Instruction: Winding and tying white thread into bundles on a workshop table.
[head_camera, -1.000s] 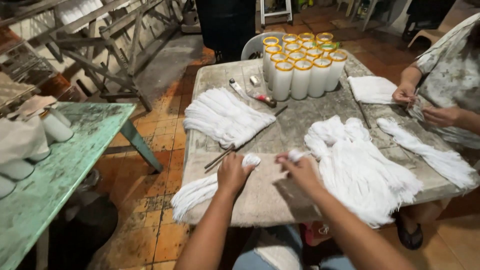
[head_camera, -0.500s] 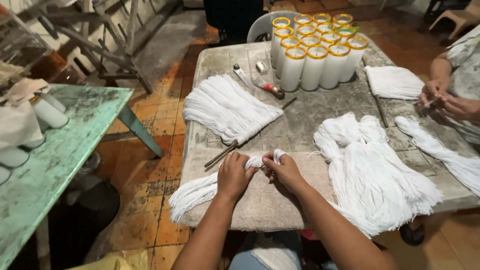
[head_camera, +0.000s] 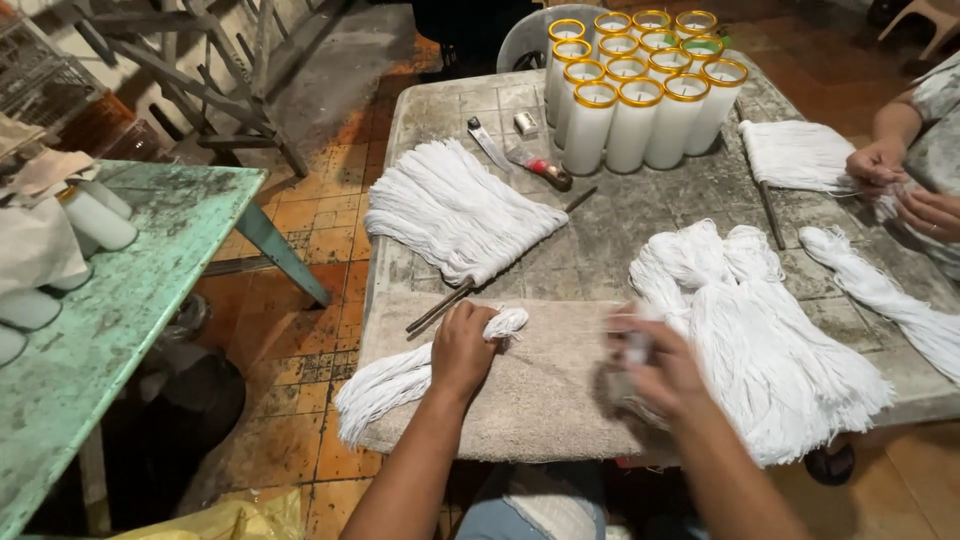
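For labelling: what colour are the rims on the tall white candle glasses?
Gold-yellow rims on the tall white candle glasses, clearest in the head view.

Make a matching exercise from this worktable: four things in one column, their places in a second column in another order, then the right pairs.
Things:
1. tall white candles
2. left hand
3. right hand
4. red-handled tool

Places:
A. at the near edge of the big loose heap of white string
B. closed on a string bundle that hangs over the table's near left edge
C. standing in a cluster at the table's far edge
D. lying flat just left of the candles

Pairs: 1-C, 2-B, 3-A, 4-D
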